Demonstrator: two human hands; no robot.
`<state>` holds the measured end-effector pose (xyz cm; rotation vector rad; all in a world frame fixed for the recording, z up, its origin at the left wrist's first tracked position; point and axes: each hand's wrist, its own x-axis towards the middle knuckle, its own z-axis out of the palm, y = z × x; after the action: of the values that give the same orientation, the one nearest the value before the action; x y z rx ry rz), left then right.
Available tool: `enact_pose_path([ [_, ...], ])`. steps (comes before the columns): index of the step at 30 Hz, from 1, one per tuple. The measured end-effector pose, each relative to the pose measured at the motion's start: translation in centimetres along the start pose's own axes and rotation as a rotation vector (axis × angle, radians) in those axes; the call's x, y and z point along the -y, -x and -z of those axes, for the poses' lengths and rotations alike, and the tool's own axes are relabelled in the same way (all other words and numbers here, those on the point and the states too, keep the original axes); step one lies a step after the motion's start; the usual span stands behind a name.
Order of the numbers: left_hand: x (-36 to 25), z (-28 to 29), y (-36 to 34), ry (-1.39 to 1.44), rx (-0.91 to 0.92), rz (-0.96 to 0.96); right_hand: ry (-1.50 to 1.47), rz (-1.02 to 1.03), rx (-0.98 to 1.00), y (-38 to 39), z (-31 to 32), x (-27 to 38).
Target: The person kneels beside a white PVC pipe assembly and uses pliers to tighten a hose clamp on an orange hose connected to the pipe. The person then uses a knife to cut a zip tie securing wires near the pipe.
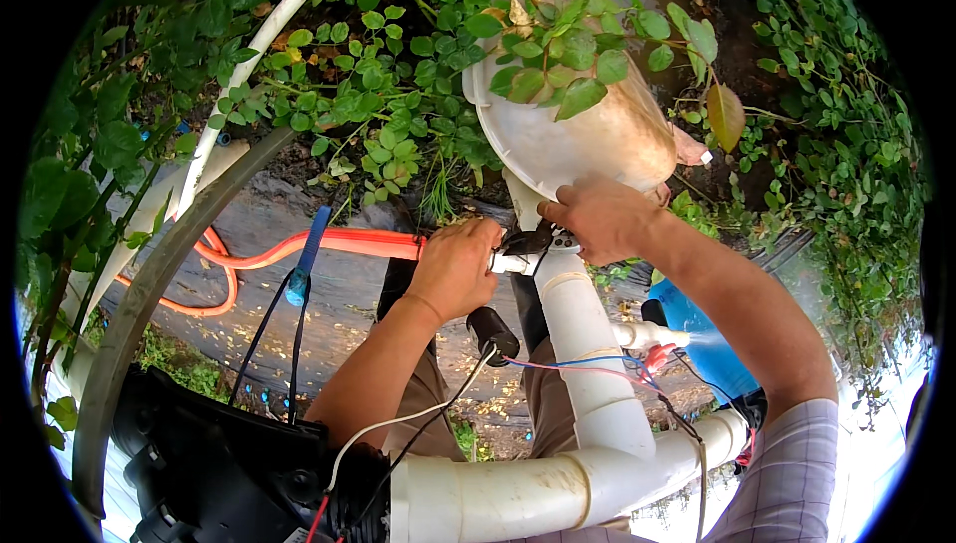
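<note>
Directly between both hands, seen from the head camera, a small fitting (525,256) sits atop an upright white pipe (588,354), the left hand (456,269) fisted around its side, the right hand (596,219) curled over it, hiding the fitting's shape.

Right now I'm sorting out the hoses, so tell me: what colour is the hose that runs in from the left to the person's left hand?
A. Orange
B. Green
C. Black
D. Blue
A: the orange hose curves over the dark ground sheet and ends at the left hand, beside the white pipe.
</note>
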<state>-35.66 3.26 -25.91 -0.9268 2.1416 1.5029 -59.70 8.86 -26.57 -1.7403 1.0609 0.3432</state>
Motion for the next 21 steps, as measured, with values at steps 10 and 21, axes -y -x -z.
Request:
enact_pose_path([
  [10, 0.0, 0.0, 0.0, 0.0, 0.012, -0.005, -0.018, -0.005, 0.024, 0.0, 0.3, 0.3],
  [21, 0.1, 0.0, -0.1, 0.026, 0.003, -0.006, -0.138, 0.014, -0.061, -0.1, -2.1, 0.0],
])
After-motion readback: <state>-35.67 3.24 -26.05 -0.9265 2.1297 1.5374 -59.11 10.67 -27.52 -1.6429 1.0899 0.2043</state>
